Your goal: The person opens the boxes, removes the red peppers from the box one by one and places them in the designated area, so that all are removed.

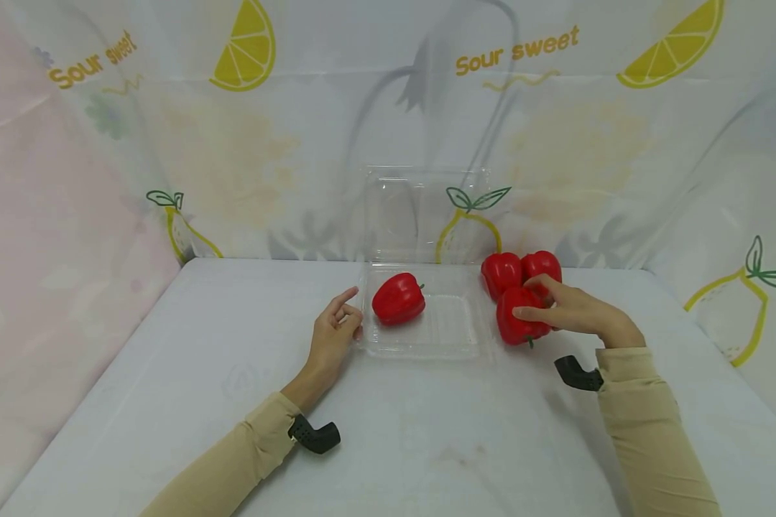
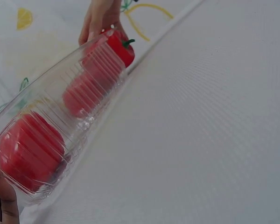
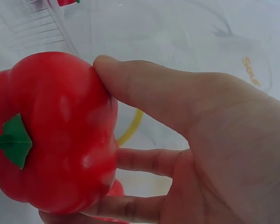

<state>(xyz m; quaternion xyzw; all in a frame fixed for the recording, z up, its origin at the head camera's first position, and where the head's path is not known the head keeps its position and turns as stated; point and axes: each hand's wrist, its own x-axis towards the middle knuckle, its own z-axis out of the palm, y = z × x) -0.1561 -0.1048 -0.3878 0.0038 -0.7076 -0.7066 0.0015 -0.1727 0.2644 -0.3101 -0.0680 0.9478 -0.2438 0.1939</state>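
A red bell pepper (image 3: 60,135) with a green stem is held in my right hand (image 1: 572,309), thumb on one side and fingers on the other. In the head view that pepper (image 1: 516,319) sits just right of the clear plastic container (image 1: 427,352), in front of two more red peppers (image 1: 501,273). The container stands with its lid (image 1: 394,215) raised at the back. Another red pepper (image 1: 397,300) lies in its left half, stem to the right. My left hand (image 1: 333,330) holds the container's left edge with curled fingers, the index finger straighter.
A white-covered table (image 1: 265,445) carries everything. Behind it hangs a pale curtain (image 1: 330,129) printed with lemons and lettering, and the raised lid stands close to it. A black wrist-camera mount (image 1: 315,436) sits on the left cuff, and another mount (image 1: 578,373) on the right.
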